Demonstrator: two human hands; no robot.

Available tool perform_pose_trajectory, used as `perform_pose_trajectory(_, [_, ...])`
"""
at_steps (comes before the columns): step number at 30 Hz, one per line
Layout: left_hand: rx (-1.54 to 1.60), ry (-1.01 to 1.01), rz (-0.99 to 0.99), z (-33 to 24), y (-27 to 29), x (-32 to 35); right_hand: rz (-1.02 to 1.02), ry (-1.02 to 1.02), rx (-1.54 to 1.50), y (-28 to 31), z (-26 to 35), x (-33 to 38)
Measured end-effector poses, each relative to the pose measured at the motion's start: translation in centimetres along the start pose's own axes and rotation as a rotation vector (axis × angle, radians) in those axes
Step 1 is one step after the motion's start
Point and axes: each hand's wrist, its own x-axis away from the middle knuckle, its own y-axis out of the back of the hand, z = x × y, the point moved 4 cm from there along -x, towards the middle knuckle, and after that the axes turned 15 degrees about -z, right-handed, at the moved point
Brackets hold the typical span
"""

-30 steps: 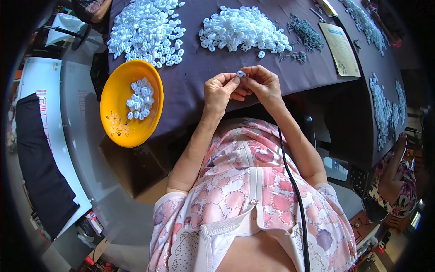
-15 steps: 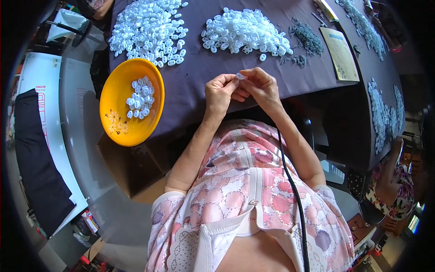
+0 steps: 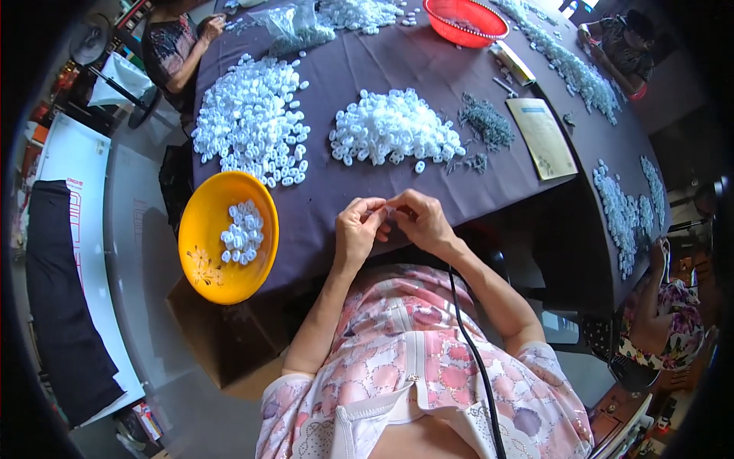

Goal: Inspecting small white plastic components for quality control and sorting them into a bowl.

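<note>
My left hand [image 3: 355,232] and my right hand [image 3: 423,223] meet over the table's near edge, fingertips pinched together. Between them sits a small white plastic piece [image 3: 389,209], mostly covered by the fingers. Beyond the hands lies a heap of white oval pieces with holes [image 3: 394,128]. To its right is a small pile of thin grey parts [image 3: 487,122], too fine to make out. A yellow bowl [image 3: 197,229] with a flower print stands left of my hands, holding several white pieces [image 3: 243,232].
A larger white heap [image 3: 248,115] spreads at the left. Brown paper packet [image 3: 543,138], red basket [image 3: 468,23] and clear bag [image 3: 294,27] lie on the dark tablecloth [image 3: 306,222]. Other people sit at the left, far right and right. A black cable [image 3: 478,348] hangs down my front.
The view has tilted up, so the table sits lower and the red basket, clear bag and more of the people show. My hands stay pinched together, and the white piece is more hidden.
</note>
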Motion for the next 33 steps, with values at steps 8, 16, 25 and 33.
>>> perform_pose_trajectory(8, [-0.207, -0.188, -0.019, -1.6, -0.1, 0.4, -0.037, 0.264, 0.096, -0.4, -0.1, 0.2])
perform_pose_trajectory(16, [-0.173, -0.257, -0.021, -1.3, -0.2, 1.0, -0.042, 0.266, 0.058, 0.0, -0.2, 0.9])
perform_pose_trajectory(25, [-0.211, -0.236, -0.011, -1.4, -0.2, 0.8, -0.101, 0.253, 0.038, -0.2, -0.9, 1.1])
perform_pose_trajectory(33, [-0.347, -0.556, -0.028, -1.6, -0.1, 0.7, -0.102, 0.279, 0.032, -0.3, -0.8, 1.1])
